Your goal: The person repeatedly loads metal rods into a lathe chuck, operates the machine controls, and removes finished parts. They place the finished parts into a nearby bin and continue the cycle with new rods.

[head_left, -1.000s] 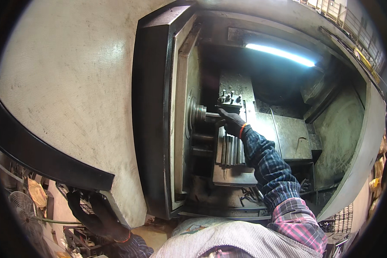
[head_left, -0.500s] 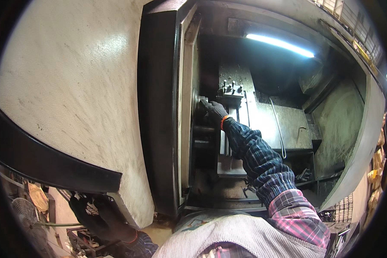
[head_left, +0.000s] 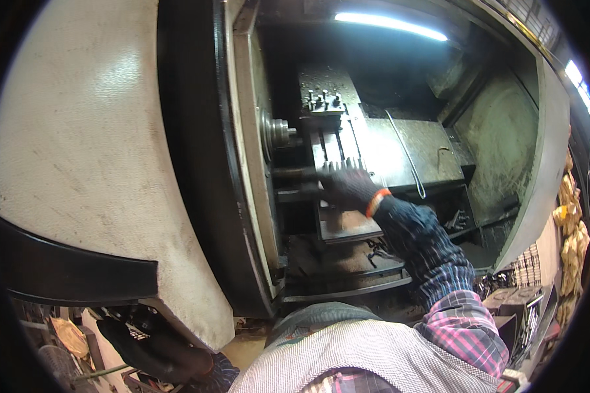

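Note:
My right hand (head_left: 349,188), in a dark knitted glove with an orange cuff, hangs over the grey slide (head_left: 347,229) inside a lathe. It is smeared by motion, so its fingers and anything in them cannot be made out. Up and to its left, a stepped metal spindle nose (head_left: 280,133) juts from the machine's left wall, apart from the hand. A tool block (head_left: 326,105) with several upright bolts sits beyond the hand. My left hand (head_left: 167,350), dark-gloved, is low at the left, by the lower edge of the pale machine panel (head_left: 92,164); its fingers are lost in shadow.
A long thin hooked metal rod (head_left: 406,154) lies on the bright metal cover right of the slide. A lit tube lamp (head_left: 390,26) crosses the top of the enclosure. The dark door edge (head_left: 196,144) stands left of the opening. A fan (head_left: 58,360) shows at lower left.
My right hand has left the spindle nose and moved down and right, over the slide, uncovering the nose. The view has shifted, while my left hand stays by the panel's lower edge.

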`<state>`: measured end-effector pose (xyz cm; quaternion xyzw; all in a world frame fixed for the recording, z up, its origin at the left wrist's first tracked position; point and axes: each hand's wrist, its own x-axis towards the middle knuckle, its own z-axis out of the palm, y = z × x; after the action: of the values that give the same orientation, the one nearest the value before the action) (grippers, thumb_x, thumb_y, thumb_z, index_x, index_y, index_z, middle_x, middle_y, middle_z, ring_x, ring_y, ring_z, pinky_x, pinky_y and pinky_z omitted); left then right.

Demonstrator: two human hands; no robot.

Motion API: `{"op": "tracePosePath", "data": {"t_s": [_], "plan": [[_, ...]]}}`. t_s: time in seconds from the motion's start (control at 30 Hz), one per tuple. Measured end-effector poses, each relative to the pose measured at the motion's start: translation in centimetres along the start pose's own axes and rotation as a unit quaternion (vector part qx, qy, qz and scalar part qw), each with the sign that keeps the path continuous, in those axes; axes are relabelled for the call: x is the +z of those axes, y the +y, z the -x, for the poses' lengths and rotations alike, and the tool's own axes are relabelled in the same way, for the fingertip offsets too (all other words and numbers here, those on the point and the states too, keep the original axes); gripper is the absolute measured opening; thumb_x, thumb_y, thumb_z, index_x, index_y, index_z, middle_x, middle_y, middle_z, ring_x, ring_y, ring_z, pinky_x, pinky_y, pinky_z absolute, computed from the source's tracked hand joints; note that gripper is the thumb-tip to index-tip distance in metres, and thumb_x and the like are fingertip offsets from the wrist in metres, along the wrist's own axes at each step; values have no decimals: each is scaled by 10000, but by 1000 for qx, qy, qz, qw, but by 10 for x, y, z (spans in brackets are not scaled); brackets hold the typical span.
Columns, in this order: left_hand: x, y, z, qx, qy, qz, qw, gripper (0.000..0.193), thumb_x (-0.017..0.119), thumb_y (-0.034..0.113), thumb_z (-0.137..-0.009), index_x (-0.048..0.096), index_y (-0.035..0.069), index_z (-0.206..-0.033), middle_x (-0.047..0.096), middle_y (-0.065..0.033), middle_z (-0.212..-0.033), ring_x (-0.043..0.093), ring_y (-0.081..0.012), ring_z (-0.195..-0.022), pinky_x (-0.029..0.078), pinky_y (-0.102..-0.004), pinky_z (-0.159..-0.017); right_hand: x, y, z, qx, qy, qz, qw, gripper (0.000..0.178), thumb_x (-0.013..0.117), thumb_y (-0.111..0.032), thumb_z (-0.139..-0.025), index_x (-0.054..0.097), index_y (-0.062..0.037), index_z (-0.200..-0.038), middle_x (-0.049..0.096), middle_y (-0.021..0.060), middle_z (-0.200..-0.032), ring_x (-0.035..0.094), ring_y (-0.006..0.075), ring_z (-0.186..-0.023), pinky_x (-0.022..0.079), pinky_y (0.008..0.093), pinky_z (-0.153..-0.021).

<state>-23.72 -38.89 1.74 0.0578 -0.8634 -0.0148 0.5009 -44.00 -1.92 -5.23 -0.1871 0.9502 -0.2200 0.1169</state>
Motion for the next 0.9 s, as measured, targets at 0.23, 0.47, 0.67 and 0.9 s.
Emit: {"op": "tracePosePath", "data": {"t_s": [0.23,0.47,0.67,0.9], "plan": [[-14,25,-18,11,-60,191,980,584,418,410,-1066,396,-27,-1454,569,-246,-1298,605,-392,-1254,546,-536,-1021,75,-9,103,95,-32,123,987,566,579,-507,-972,502,-300,-1492,699,148,-1021,721,342,-834,525,478,-588],[11,120,6,214,-216,405,862,348,607,334,-961,706,93,-1191,605,-210,-1306,561,-403,-1260,371,-605,-1129,114,-8,139,115,9,82,990,365,560,-338,-986,595,-97,-1259,692,176,-1146,731,382,-934,556,568,-698],[168,236,99,161,-441,306,828,748,582,625,-948,478,149,-1515,354,-212,-1610,330,-420,-1462,300,-529,-1185,114,-31,221,105,-12,-6,994,398,591,-489,-972,729,-129,-1070,733,162,-993,723,378,-939,558,525,-788],[200,233,144,179,-397,353,828,753,583,634,-943,485,148,-1510,326,-211,-1626,347,-431,-1443,315,-533,-1173,165,-29,404,226,-220,13,949,554,539,-613,-945,774,-118,-1022,760,149,-963,730,386,-899,581,518,-795]]}}
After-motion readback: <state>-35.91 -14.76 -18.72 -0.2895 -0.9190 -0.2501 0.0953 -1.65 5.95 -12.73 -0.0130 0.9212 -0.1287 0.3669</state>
